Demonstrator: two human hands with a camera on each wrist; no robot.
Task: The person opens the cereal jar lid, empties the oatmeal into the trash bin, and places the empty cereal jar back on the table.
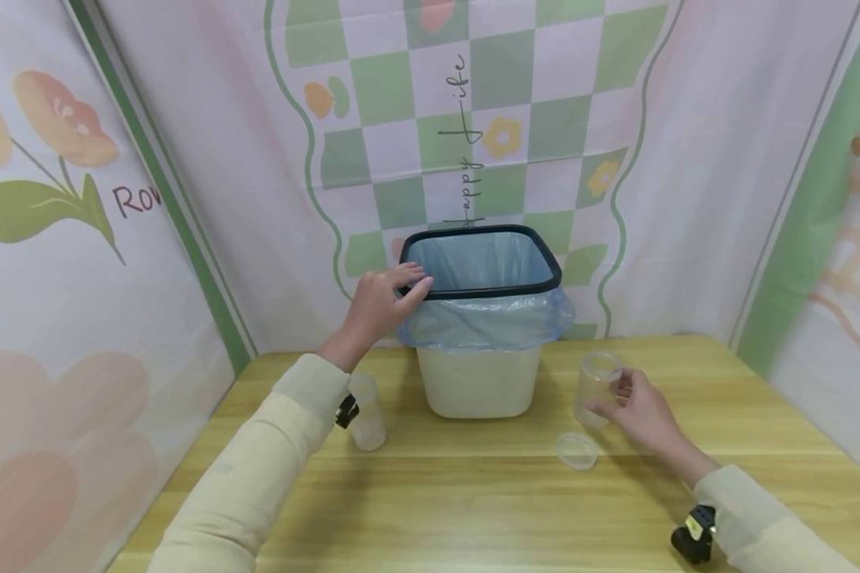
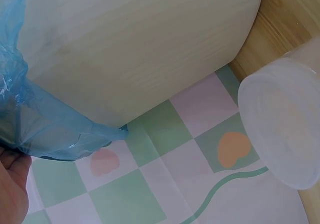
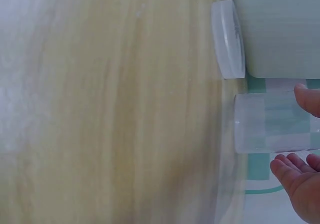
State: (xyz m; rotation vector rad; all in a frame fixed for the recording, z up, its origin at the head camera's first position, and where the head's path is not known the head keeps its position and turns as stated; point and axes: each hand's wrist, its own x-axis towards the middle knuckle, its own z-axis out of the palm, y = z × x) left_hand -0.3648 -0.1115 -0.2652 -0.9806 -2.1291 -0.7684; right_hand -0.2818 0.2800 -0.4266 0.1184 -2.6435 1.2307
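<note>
At the bin's left front corner, my left hand [image 1: 383,301] rests on the black rim with its fingers stretched over it. The pale bin [image 1: 480,382] wears a blue plastic bag [image 1: 490,318] folded down over its outside. To the right, my right hand [image 1: 641,410] is at a clear plastic jar [image 1: 593,390] standing upright without its lid. In the right wrist view the thumb [image 3: 307,100] overlaps the jar's side, while the loosely extended fingers [image 3: 287,171] lie close along its opposite side. A clear round lid [image 1: 576,451] lies in front of this jar.
A second clear jar [image 1: 368,414] stands left of the bin, partly behind my left sleeve. In the left wrist view, this jar's cloudy lid [image 2: 282,124] shows large. The wooden table [image 1: 437,509] meets a printed fabric backdrop [image 1: 688,239] at the back and sides.
</note>
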